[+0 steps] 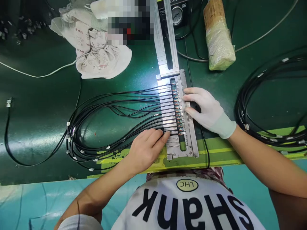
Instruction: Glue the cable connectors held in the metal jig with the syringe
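Across the green surface [35,124], above a turquoise floor [242,182], black cables [74,123] run into a metal jig [188,127], the gloved right hand [206,108] touching its edge with grip parted, the bare left hand [145,145] at the lowest cables (whether its grip pinches one, I cannot tell).

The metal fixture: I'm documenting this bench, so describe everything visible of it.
The metal fixture is a silvery plate with an elongated slot and a rail along its right side. It lies flat on the green table, far end slanting slightly left, meeting another slotted piece. Black cables cross from the left, ends lined up along the slot. The gloved right hand touches the rail; the bare left hand overlaps the plate's left edge.
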`<state>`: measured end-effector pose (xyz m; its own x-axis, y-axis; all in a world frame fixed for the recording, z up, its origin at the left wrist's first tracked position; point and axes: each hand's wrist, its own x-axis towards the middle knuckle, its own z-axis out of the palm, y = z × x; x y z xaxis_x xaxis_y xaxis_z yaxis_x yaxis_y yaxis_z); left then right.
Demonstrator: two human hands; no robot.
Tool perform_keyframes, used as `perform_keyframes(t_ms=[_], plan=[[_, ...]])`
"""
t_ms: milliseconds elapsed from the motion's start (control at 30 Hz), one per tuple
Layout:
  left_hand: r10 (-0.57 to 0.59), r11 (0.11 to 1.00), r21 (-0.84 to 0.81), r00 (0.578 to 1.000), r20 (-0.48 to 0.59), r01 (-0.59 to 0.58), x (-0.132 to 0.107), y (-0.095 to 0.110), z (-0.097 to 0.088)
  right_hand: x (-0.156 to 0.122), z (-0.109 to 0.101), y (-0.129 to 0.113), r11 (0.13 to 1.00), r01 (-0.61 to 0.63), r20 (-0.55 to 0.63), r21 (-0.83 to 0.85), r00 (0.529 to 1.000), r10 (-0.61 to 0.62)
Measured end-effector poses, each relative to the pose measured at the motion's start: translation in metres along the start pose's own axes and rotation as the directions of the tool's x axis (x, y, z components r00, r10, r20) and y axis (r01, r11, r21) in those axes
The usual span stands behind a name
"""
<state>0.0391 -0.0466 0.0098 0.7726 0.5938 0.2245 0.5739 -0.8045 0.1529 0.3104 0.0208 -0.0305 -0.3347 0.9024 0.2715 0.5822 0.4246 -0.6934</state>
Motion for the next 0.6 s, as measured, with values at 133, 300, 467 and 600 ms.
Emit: perform_keyframes(t_ms=[133, 300, 467, 600], plan=[[0.016, 1.0, 0.006, 1.0, -0.006, -0.016, -0.001, 0.002, 0.003, 0.0, 0.0, 0.0, 1.0, -0.004, 0.0, 0.0, 1.0, 0.004], [-0.039, 0.996, -0.084, 0.999, -0.007, 0.038, -0.005, 0.0, 0.018, 0.001, 0.0, 0.0, 1.0, -0.008, 0.008, -0.007, 1.0, 0.008], [-0.119, 0.96, -0.26, 0.992, -0.043, 0.104, -0.014, -0.004, 0.026, -0.001, 0.0, 0.0, 1.0, -0.019, 0.007, -0.009, 1.0, 0.019], [-0.215, 0.961, -0.188, 0.976, -0.031, 0.205, -0.027, 0.0, 0.027, -0.001, 0.0, 0.001, 1.0, -0.021, 0.014, 0.001, 1.0, 0.021]])
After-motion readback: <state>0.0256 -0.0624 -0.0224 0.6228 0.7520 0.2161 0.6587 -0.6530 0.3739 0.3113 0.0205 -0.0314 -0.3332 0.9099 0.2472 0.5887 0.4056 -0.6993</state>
